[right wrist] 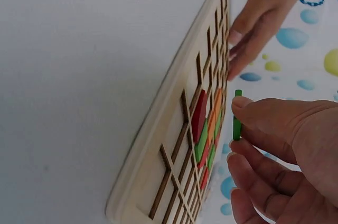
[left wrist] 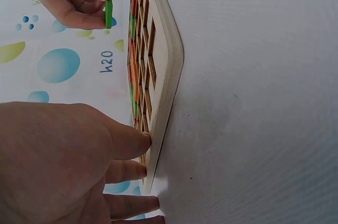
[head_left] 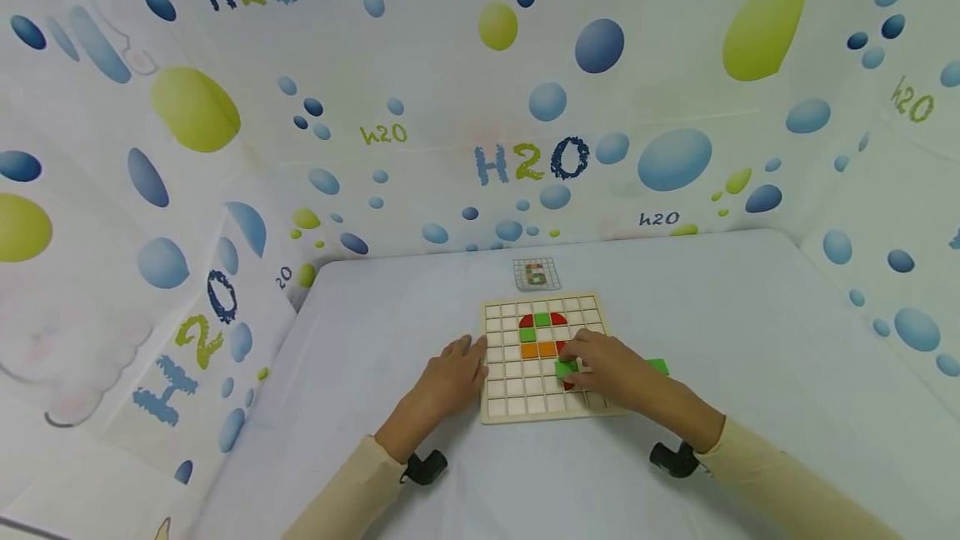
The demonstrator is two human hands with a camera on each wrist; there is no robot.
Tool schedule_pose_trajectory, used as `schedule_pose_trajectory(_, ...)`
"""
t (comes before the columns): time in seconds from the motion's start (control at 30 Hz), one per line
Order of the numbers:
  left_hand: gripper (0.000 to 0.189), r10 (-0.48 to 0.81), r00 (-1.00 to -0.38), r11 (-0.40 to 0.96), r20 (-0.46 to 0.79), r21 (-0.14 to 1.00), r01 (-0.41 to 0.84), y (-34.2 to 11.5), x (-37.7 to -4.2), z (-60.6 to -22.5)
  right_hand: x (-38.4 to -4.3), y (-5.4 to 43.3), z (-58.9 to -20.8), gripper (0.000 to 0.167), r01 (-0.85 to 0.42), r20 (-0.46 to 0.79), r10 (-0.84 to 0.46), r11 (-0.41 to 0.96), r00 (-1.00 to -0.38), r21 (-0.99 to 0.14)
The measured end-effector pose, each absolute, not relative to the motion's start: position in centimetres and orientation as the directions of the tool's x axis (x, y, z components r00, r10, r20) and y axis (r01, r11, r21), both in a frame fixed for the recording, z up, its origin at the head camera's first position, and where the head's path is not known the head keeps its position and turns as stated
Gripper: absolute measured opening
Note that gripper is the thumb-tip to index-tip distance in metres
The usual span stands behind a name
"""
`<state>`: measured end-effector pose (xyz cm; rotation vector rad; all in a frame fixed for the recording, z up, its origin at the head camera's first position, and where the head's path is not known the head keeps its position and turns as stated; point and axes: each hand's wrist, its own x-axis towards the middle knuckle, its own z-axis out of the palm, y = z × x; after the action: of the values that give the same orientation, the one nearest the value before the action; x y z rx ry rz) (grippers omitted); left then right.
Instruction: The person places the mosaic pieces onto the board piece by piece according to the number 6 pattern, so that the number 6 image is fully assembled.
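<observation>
A wooden grid board (head_left: pixel 517 417) lies on the table with square cells. Several red, green and orange tiles sit in its cells, among them an orange tile (head_left: pixel 529 350) and a red rounded-corner tile (right wrist: pixel 199 115). Between thumb and fingers, my right hand (head_left: pixel 609 367) pinches a green square tile (right wrist: pixel 237 123); both wrist views show it held on edge, raised above the board. My left hand (head_left: pixel 450 377) touches the board's left edge, its thumb (left wrist: pixel 134 142) against the rim and its fingers extended. The right hand hides part of the board's right side.
Behind the board lies a small card (head_left: pixel 536 273) printed with a coloured grid pattern. More green (head_left: pixel 658 366) shows on the table right of the board, partly behind the right forearm. A white patterned curtain (head_left: pixel 450 107) encloses the table (head_left: pixel 405 307). Dark wrist cameras hang below both wrists.
</observation>
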<state>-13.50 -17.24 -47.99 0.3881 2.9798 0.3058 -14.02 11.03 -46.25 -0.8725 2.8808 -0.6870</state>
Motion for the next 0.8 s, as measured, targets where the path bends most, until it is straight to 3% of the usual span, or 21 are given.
schedule_pose_trajectory(0.8, 0.055, 0.267, -0.96, 0.945, -0.09, 0.221, 0.242, -17.3, -13.4, -47.8, -13.7, 8.8, -47.2, 0.017, -0.587, 0.074, -0.593, 0.76, -0.802, -0.279)
